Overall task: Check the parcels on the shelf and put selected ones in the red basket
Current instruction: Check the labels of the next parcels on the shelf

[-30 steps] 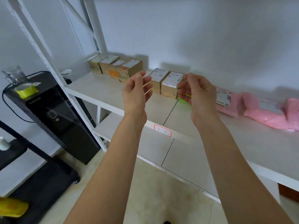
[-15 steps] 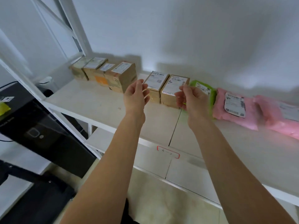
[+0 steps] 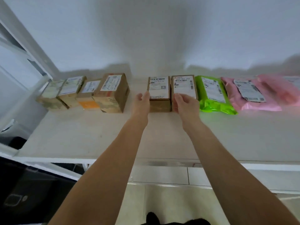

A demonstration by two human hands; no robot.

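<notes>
Both forearms reach over the front of the shelf (image 3: 81, 140). The left hand (image 3: 141, 101), fingers relaxed and holding nothing, lies against the left side of a small cardboard box (image 3: 159, 93); the right hand (image 3: 183, 103), loosely spread and also unladen, hovers at the front of the neighbouring box (image 3: 184, 86). These boxes look stiff and light (best clasped by opposite side walls). Just beside them lie a green mailer (image 3: 212, 95) and pink mailers (image 3: 253, 93), soft and slippery-looking; four more cartons (image 3: 84, 93) stand left. No red basket is in view.
</notes>
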